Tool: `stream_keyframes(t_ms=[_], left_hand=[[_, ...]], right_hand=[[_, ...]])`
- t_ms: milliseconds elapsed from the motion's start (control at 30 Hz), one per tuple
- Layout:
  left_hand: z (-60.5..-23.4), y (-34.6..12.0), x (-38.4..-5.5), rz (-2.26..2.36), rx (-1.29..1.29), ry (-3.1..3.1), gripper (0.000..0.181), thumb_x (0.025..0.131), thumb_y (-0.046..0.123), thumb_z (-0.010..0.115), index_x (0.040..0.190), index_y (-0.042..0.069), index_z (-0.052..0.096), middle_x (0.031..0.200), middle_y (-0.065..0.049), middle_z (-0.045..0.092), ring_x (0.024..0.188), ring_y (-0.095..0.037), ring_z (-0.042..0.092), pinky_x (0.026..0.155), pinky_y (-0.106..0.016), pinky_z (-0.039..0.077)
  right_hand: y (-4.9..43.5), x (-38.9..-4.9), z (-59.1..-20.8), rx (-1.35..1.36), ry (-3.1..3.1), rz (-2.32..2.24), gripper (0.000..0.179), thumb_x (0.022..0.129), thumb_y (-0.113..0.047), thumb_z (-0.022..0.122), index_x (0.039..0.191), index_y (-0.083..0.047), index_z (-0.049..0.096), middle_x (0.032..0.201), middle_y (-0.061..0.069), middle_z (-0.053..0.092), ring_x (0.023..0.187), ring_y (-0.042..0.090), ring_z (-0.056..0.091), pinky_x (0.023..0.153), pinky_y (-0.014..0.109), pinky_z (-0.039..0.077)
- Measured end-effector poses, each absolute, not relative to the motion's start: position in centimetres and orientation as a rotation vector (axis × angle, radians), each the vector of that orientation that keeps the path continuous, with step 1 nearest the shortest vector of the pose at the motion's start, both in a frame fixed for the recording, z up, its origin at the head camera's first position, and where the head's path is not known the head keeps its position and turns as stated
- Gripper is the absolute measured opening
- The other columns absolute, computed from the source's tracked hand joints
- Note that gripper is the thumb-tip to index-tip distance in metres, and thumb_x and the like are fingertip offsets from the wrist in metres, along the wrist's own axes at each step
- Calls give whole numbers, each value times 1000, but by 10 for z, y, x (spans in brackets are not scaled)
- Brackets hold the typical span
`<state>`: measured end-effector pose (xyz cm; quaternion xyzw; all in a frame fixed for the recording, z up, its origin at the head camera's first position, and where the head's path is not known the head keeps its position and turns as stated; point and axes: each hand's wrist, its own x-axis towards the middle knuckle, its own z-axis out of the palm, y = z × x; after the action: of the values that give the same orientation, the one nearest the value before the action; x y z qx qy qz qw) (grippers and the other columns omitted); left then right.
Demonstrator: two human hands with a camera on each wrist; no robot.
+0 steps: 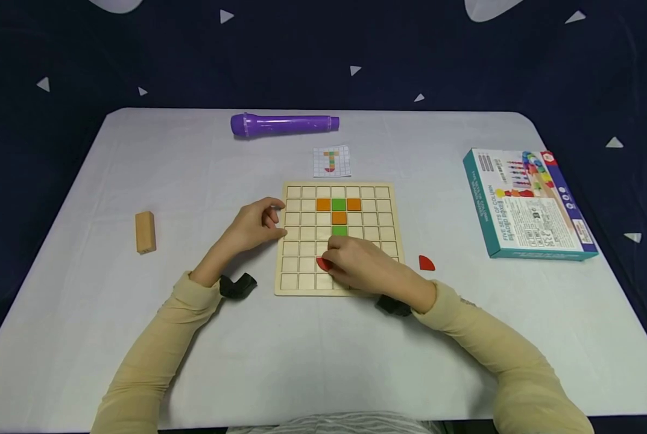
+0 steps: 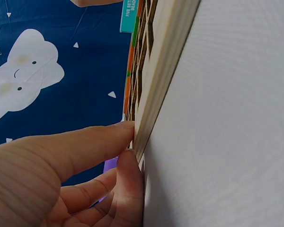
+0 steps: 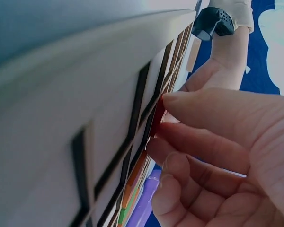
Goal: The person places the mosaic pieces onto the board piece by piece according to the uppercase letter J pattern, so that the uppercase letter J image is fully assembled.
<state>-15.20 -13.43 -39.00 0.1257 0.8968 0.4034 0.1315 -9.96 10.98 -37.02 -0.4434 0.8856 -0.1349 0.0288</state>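
Note:
A wooden grid board (image 1: 290, 283) lies mid-table. Orange square tiles (image 1: 323, 205) and green square tiles (image 1: 339, 231) fill some of its cells. The right hand (image 1: 363, 262) is over the lower part of the board, where it pinches a red quarter-round tile (image 1: 322, 264) between thumb and fingers, seen edge-on in the right wrist view. Some cells beneath that hand are hidden. The left hand (image 1: 252, 226) touches the board's left edge with thumb and index finger, its other fingers loosely bent. Another red quarter-round tile (image 1: 426, 263) lies right of the board.
Behind the board lies a pattern card (image 1: 331, 161), with a purple microphone-shaped object (image 1: 285, 125) farther back. A wooden block (image 1: 145, 232) sits at left. On the right is a teal-edged box (image 1: 535, 211). Black devices (image 1: 239, 286) are at the wrists.

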Motion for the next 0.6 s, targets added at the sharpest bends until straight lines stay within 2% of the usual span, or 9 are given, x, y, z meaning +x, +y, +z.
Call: stream_keyframes(t_ms=[267,433,600], left_hand=[[-390,-134,-152,1175,364,2598,52,78,7,72,125,-1,51,91,-11,56,74,-17,54,66,-26,42],[-391,-134,-152,1169,358,2595,53,78,7,72,126,-1,51,92,-11,56,75,-18,54,66,-26,42],[-391,-135,-153,1171,357,2597,52,78,7,71,125,-1,51,92,-11,56,74,-17,54,67,-26,42]], right_hand=[[108,-100,-372,-1342,2732,-463,3,83,-8,66,81,-7,67,76,2,57,66,11,50,60,19,44],[106,-101,-374,-1389,2728,-489,7,85,-11,66,90,-7,69,81,2,59,69,11,53,62,20,47],[101,-103,-376,-1410,2728,-492,8,86,-10,63,92,-9,69,80,1,58,68,10,53,63,19,47]])
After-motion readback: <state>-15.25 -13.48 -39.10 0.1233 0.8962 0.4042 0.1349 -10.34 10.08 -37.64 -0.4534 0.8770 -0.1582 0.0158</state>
